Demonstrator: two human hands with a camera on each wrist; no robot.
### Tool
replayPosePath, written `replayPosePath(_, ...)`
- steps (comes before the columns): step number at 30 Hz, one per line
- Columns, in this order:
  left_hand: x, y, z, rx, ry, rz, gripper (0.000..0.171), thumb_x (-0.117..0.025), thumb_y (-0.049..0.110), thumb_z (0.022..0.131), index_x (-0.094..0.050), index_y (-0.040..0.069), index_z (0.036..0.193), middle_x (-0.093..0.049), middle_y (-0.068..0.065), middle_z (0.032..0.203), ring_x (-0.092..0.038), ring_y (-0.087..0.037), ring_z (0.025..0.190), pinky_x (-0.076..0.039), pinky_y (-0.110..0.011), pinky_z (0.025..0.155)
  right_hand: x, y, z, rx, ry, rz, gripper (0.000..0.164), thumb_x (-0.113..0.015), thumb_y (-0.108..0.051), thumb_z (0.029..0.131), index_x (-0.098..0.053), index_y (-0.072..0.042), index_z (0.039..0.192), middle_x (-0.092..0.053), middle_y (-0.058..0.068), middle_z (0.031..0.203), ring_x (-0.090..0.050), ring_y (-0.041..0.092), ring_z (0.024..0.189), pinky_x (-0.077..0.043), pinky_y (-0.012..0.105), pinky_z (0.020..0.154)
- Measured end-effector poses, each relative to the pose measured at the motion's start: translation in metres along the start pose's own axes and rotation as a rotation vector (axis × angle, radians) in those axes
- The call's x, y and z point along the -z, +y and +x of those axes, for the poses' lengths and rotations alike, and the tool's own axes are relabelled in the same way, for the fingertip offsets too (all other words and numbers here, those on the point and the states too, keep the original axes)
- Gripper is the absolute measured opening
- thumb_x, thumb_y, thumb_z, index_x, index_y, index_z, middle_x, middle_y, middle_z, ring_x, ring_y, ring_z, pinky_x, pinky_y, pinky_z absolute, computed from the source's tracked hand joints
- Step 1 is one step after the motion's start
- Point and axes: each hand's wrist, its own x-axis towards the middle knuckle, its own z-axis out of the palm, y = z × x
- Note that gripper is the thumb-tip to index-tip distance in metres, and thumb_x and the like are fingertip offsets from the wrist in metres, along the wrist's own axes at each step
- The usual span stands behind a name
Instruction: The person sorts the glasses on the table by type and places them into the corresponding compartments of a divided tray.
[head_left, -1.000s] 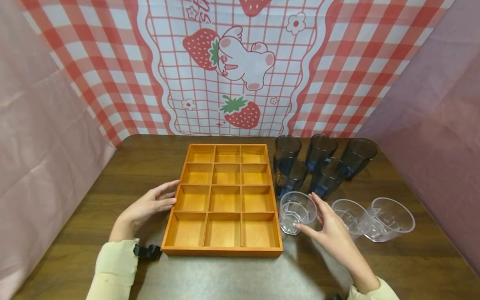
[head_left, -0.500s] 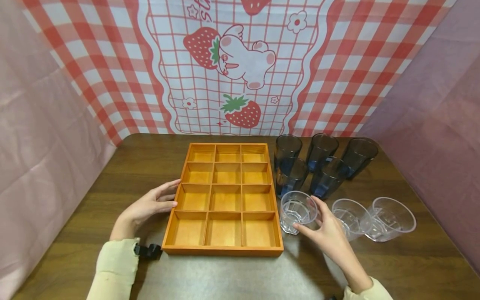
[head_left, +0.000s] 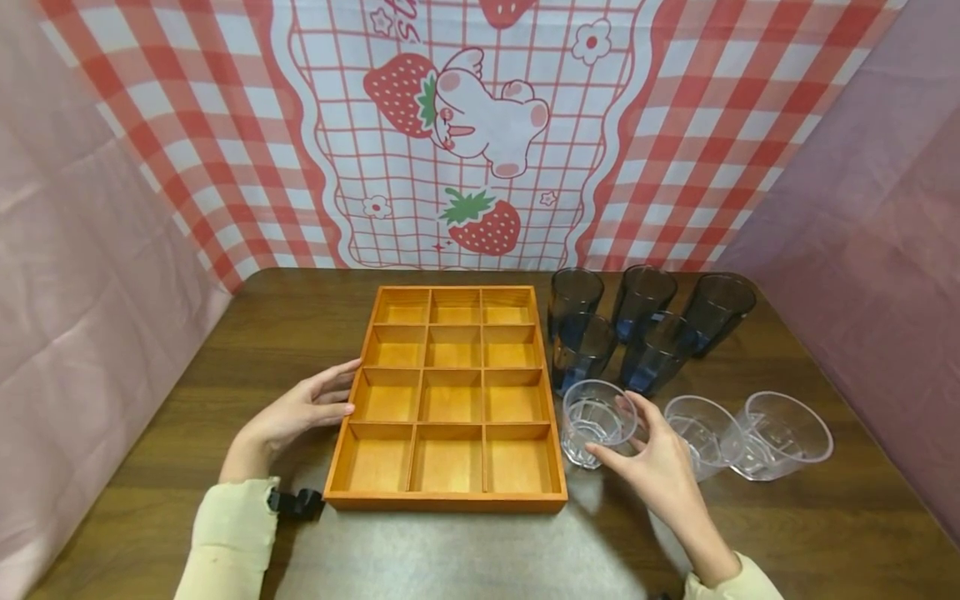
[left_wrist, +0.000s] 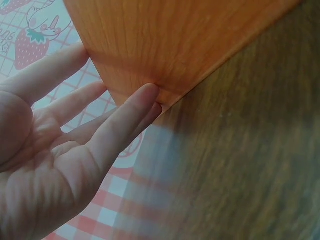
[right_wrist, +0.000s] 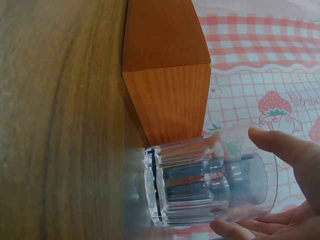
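Note:
My right hand holds a clear faceted tumbler near its rim, thumb on one side and fingers on the other. In the right wrist view the tumbler is upright, its base at the tabletop, close to the wooden box's corner. That orange-brown compartment box lies in the middle, every visible compartment empty. With fingers extended, my left hand touches the box's left side; in the left wrist view its fingertips rest against the wooden wall.
Two more clear tumblers, a nearer one and one farther right, stand right of my right hand. Several dark blue-grey glasses are grouped behind them, beside the box. A checked strawberry cloth hangs behind the brown table.
My right thumb and wrist have shifted slightly left against the clear tumbler. The left hand and the box look unchanged.

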Motion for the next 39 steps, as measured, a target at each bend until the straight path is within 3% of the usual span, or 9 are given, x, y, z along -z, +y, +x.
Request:
replayPosePath(9, 0.001, -0.001, 0.000, -0.007, -0.008, 0.023, 0.070, -0.057, 0.010, 0.097, -0.018, 0.012, 0.156, -0.019, -0.026, 0.159, -0.028, -0.047, 0.141, -0.049, -0.043, 0.104, 0.005, -0.007, -0.002, -0.008, 0.021, 0.000, 0.080, -0.089, -0.012, 0.067, -0.048, 0.007, 0.133, -0.062, 0.026, 0.126, -0.059, 0.039, 0.116, -0.053, 0.041, 0.089)
replayPosePath(13, 0.001, -0.001, 0.000, -0.006, -0.012, 0.022, 0.070, -0.057, 0.010, 0.097, -0.018, 0.011, 0.156, -0.019, -0.026, 0.159, -0.028, -0.047, 0.141, -0.048, -0.044, 0.104, 0.010, -0.012, -0.002, -0.015, 0.034, 0.005, 0.080, -0.089, -0.014, 0.067, -0.049, 0.006, 0.133, -0.062, 0.025, 0.126, -0.060, 0.037, 0.115, -0.053, 0.017, 0.085)
replayPosePath(17, 0.001, -0.001, 0.000, -0.005, -0.010, 0.025, 0.070, -0.058, 0.010, 0.097, -0.019, 0.011, 0.156, -0.019, -0.026, 0.159, -0.028, -0.048, 0.141, -0.048, -0.044, 0.104, 0.014, -0.017, -0.001, -0.011, 0.047, -0.011, 0.079, -0.089, -0.013, 0.066, -0.050, 0.004, 0.132, -0.063, 0.024, 0.126, -0.061, 0.036, 0.113, -0.041, -0.005, 0.079)
replayPosePath(33, 0.001, 0.000, -0.002, 0.011, 0.007, 0.031, 0.071, -0.059, 0.012, 0.097, -0.019, 0.012, 0.156, -0.019, -0.026, 0.158, -0.028, -0.047, 0.141, -0.048, -0.045, 0.104, 0.011, -0.037, 0.010, 0.072, 0.040, 0.040, 0.078, -0.089, -0.009, 0.065, -0.051, 0.002, 0.132, -0.065, 0.019, 0.125, -0.058, 0.028, 0.114, -0.043, -0.002, 0.081)
replayPosePath(39, 0.001, 0.001, -0.002, 0.001, 0.004, 0.028, 0.070, -0.058, 0.012, 0.097, -0.020, 0.013, 0.156, -0.019, -0.025, 0.159, -0.029, -0.047, 0.141, -0.049, -0.043, 0.103, 0.005, -0.043, 0.016, 0.077, 0.014, 0.080, 0.078, -0.089, -0.008, 0.065, -0.051, 0.002, 0.132, -0.064, 0.020, 0.126, -0.059, 0.028, 0.117, -0.049, 0.008, 0.085)
